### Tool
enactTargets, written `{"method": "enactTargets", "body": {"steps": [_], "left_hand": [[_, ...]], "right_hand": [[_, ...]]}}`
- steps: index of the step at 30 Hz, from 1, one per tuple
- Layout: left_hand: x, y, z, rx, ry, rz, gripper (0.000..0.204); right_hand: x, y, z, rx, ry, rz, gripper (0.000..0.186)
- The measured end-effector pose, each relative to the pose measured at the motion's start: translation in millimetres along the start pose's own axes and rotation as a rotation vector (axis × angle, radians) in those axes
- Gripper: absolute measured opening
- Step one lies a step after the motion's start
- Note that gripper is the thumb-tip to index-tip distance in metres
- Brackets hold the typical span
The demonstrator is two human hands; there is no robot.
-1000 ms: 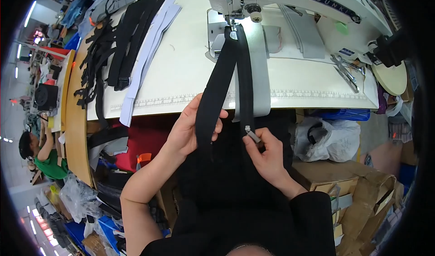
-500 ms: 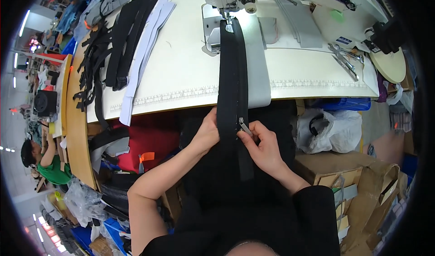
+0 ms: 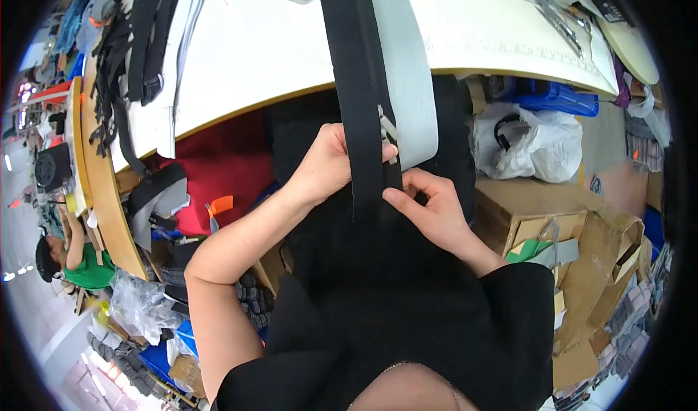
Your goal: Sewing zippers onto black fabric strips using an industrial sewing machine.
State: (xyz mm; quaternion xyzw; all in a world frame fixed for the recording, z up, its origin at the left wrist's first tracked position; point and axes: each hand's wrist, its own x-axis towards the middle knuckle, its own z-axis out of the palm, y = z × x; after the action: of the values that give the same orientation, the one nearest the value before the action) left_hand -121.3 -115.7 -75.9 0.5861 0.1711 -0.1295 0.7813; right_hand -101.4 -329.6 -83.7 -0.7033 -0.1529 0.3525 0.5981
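Black fabric (image 3: 350, 62) hangs as a long strip over the near edge of the white table (image 3: 254, 47), a black zip (image 3: 376, 47) along its right side. My left hand (image 3: 327, 165) holds the strip from the left, fingers passing behind it, a fingertip showing near the metal zip pull (image 3: 388, 127). Nearer and to the right, my right hand (image 3: 434, 207) is narrow, thumb and forefinger close together by the zip's edge; I cannot tell whether they pinch it. Just right, a pale grey strip (image 3: 412, 84) also hangs over the edge. Far left lie more black strips (image 3: 151, 40).
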Motion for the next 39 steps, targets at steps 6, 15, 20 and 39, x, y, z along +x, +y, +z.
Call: {"method": "enactTargets", "body": {"steps": [6,15,20,39], "left_hand": [[-16.7,-3.8,5.3,0.154,-0.132,-0.062,0.025],[-20.5,-4.2,13.1,0.161,-0.168,-0.059,0.04],[-20.5,-1.5,15.7,0.104,-0.137,-0.046,0.037],[12.0,53.2,-30.7,0.429,0.316,0.806,0.034]], "right_hand": [[-29.4,5.4,-7.2,-0.203,0.037,-0.173,0.024],[-44.8,3.5,-10.6,-0.532,0.181,-0.423,0.03],[-36.0,5.4,-13.1,-0.791,0.26,-0.891,0.044],[-22.5,-1.1,-18.8,-0.935,0.199,-1.163,0.017]]}}
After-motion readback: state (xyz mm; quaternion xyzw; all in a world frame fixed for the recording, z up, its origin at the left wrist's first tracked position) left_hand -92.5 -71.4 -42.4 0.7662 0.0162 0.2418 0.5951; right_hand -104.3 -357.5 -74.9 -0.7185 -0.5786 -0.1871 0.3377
